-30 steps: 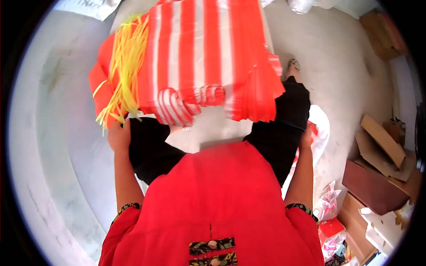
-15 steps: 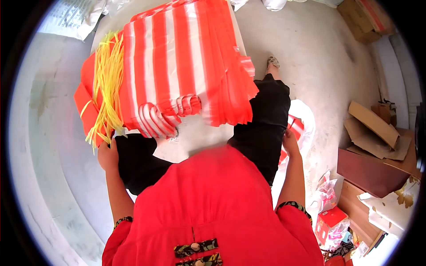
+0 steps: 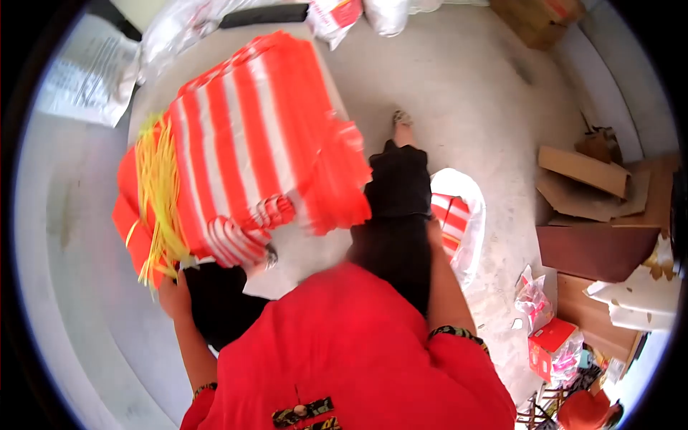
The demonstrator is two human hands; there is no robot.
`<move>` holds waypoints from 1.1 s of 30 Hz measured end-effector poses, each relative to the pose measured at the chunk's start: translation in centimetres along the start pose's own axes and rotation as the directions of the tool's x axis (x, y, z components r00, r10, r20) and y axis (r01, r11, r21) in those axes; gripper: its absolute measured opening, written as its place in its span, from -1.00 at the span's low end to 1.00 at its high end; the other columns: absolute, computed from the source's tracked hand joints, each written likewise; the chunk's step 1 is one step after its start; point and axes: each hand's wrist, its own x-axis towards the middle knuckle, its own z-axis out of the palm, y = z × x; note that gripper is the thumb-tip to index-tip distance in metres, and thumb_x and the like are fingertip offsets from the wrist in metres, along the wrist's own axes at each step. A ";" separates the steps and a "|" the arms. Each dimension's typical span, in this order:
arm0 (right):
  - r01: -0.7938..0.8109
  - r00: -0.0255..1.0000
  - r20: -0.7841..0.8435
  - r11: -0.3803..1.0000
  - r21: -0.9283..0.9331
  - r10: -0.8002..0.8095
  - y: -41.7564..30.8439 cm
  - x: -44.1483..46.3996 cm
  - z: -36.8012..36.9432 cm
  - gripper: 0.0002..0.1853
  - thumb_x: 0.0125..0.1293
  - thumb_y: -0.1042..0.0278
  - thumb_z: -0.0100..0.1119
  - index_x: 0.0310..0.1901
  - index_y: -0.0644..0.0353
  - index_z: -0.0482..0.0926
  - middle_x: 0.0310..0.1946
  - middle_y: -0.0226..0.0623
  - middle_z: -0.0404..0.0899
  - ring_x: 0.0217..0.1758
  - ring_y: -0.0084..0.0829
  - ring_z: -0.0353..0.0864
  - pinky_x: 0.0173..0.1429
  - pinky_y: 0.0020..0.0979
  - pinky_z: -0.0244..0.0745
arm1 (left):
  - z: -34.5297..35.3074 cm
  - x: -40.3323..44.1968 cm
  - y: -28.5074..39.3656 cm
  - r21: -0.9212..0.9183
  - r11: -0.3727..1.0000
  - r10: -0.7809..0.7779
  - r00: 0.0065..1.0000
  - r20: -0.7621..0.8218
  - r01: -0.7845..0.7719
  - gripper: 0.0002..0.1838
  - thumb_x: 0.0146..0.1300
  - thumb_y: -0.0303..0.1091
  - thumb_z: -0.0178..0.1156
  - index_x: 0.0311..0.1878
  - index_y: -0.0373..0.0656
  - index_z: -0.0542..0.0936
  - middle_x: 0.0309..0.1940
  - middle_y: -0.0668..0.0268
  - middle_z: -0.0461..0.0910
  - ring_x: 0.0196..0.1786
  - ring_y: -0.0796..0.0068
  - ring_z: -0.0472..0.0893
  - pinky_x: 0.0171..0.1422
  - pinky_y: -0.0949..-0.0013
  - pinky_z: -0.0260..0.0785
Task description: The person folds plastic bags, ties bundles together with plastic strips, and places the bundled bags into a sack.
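A thick stack of red and white striped plastic bags [image 3: 236,136] lies on a pale table in front of my knees. Yellow strings [image 3: 161,193] hang over its left side, beside a plain red bundle. My left hand [image 3: 174,295] is at the left table edge, just below the yellow string ends; its fingers are partly hidden. My right hand [image 3: 434,233] is beside my right thigh, next to a white container [image 3: 473,251] holding folded red and white bags [image 3: 451,218]. The right fingers are mostly hidden, so any grip cannot be seen.
At the right are an open cardboard box [image 3: 584,172], a dark red box [image 3: 598,251] and a small red box [image 3: 552,344] with plastic packaging. White sacks [image 3: 387,16] stand beyond the table, and a printed sack [image 3: 89,72] is at upper left.
The view has turned, so the stack appears lower and farther left, and more of the white container shows. My right hand has shifted along the thigh beside it. My left hand stays by the table edge.
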 end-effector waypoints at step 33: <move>0.812 0.490 0.403 0.237 -0.534 -0.773 -20.6 -11.4 -1.6 -0.74 0.20 0.45 0.44 -0.05 0.16 0.73 -0.11 -0.27 0.69 0.02 -0.14 0.64 0.13 -0.20 0.59 | -0.5 -0.6 0.3 -0.004 1.000 -0.016 1.000 0.015 0.016 -0.61 0.44 -0.08 0.23 0.21 -0.02 0.72 0.01 0.13 0.77 0.08 -0.01 0.71 0.15 0.04 0.56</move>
